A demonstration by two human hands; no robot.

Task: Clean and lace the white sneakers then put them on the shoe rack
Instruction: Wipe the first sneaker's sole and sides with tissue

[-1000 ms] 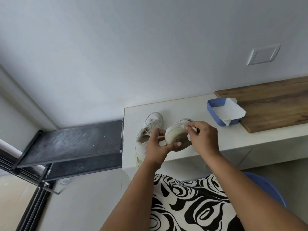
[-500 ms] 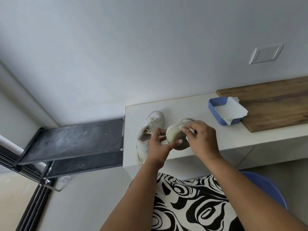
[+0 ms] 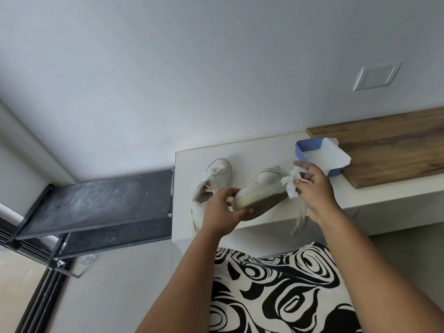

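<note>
No text, label, brand, number or sign can be read anywhere in the view.

White sneakers (image 3: 260, 188) on ledge, sole-side tilted.
</note>
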